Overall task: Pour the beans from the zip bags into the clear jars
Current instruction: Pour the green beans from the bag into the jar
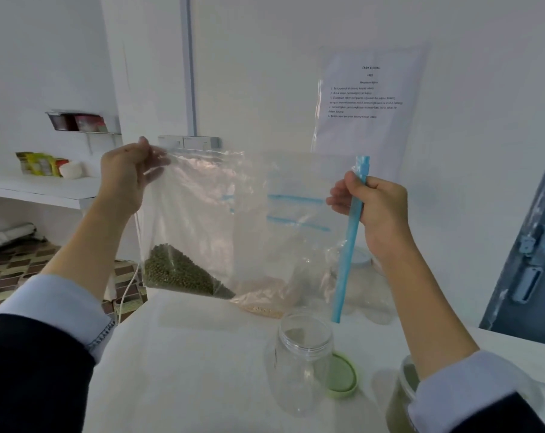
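Holding the bag (221,220) up in the air between both hands, above the table (187,370). Left hand (124,179) is pinching one top corner of the film, fingers curled over it. Right hand (374,207) is gripping the blue slider rail (349,245), fist closed round it; whether the rail is sitting on the bag edge or already slid off, I can't tell.

Step in hand, as I'm reading it: opening the bag, pour not started. Green beans (177,273) are sitting heaped in the bottom corner under the left hand, well away from any opening.

Orientation: the bag is hanging as a flat sheet facing the camera, wide axis running left hand to right hand. The rail is running near vertical, top leaning slightly to the right, so the mouth is probably facing sideways toward the right hand, not up.

Open jar (302,360) is standing upright below the right hand, mouth up, only a trace inside. Green lid (343,376) is lying just beside it.

Next move is calling for: getting the rail clear, spreading the mouth, then tipping the bag so the right-hand edge drops over the jar mouth and the beans are running across. Risk: the mouth is far wider than the jar, so pinching it into a spout is looking necessary.
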`<state>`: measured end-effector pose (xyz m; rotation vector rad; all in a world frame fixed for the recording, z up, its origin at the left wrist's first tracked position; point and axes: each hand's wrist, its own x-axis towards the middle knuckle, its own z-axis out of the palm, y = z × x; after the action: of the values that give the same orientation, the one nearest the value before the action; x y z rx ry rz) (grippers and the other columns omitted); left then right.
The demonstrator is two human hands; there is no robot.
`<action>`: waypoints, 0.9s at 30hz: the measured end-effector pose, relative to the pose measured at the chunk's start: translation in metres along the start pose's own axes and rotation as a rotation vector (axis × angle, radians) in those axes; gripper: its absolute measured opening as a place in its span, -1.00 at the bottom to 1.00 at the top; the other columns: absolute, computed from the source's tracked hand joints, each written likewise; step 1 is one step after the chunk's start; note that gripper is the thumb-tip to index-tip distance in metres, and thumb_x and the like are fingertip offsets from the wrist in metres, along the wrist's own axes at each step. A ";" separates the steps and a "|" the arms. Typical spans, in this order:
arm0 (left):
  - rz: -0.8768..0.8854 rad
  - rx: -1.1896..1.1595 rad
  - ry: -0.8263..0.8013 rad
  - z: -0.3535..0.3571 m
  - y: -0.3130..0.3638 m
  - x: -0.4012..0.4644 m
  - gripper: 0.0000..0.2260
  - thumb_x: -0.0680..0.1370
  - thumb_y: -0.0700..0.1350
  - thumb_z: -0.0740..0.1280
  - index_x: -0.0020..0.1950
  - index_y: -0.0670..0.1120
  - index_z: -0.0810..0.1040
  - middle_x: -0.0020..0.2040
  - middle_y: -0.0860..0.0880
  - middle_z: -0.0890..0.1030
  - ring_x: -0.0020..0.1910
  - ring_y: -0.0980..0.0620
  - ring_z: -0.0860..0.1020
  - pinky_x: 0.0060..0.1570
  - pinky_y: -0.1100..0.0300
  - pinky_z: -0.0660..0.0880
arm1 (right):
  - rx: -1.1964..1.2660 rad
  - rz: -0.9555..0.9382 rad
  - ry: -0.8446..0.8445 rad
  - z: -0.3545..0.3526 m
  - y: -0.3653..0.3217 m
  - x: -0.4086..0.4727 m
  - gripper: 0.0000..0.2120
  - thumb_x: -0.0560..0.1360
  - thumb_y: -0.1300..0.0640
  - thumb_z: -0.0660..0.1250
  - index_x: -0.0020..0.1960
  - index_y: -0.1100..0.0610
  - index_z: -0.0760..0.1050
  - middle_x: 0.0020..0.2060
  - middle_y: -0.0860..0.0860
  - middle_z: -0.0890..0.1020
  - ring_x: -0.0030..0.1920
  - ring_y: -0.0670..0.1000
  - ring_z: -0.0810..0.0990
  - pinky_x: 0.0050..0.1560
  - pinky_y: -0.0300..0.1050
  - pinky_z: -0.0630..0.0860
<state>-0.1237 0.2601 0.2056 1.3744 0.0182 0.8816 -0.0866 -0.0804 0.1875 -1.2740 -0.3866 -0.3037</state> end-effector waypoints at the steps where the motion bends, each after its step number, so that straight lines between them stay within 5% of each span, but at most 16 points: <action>1: 0.009 0.008 0.024 0.002 0.002 -0.002 -0.54 0.63 -0.15 0.16 -0.43 -0.03 0.61 -0.35 0.06 0.64 -0.29 0.11 0.61 -0.10 0.20 0.52 | 0.016 0.004 -0.007 0.000 0.000 -0.001 -0.80 0.55 0.20 0.32 -0.21 0.26 0.57 -0.41 0.04 0.65 -0.37 0.04 0.66 -0.21 -0.13 0.65; 10: 0.119 0.093 0.158 0.012 0.020 -0.010 -0.66 0.65 -0.11 0.13 -0.30 -0.08 0.49 -0.44 0.11 0.61 -0.43 0.17 0.56 -0.24 0.26 0.45 | 0.063 0.007 0.029 0.002 0.008 -0.009 -0.76 0.59 0.16 0.26 -0.19 0.25 0.56 -0.35 0.05 0.67 -0.35 0.08 0.68 -0.21 -0.10 0.64; 27: 0.247 0.251 0.138 0.030 0.063 -0.024 -0.67 0.64 -0.11 0.18 -0.31 -0.10 0.52 -0.45 0.12 0.61 -0.45 0.19 0.54 -0.29 0.32 0.44 | 0.141 0.088 0.036 -0.009 0.019 -0.012 -0.75 0.61 0.12 0.21 -0.16 0.21 0.53 -0.24 0.09 0.66 -0.32 0.02 0.67 -0.18 -0.15 0.64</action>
<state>-0.1587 0.2177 0.2555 1.5685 0.0682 1.2124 -0.0879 -0.0841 0.1631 -1.1428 -0.3150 -0.2206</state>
